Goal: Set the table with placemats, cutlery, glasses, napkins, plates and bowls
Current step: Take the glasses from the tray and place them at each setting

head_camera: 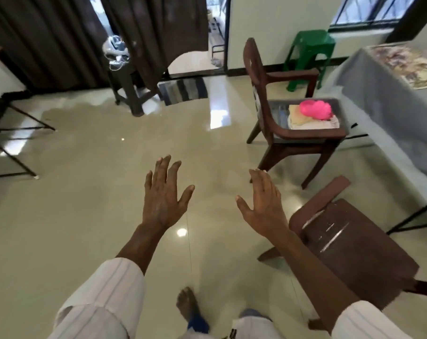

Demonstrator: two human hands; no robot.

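Note:
My left hand (162,194) and my right hand (264,201) are stretched out over the floor, fingers straight, holding nothing. Ahead on the right, a brown chair (256,69) carries a tray (339,111) with pink bowls (316,108), folded pale napkins (295,116) and what looks like cutlery (279,112). The grey-clothed table (379,94) stands at the far right with a patterned placemat (408,62) on it. A nearer brown chair (354,245) stands just right of my right forearm.
A green plastic stool (310,52) stands by the wall. A dark stool (126,81) with a bag sits before dark curtains. A black folding stand (9,133) is at the left. Glossy tiled floor (97,192) spreads between. My bare foot (188,304) shows below.

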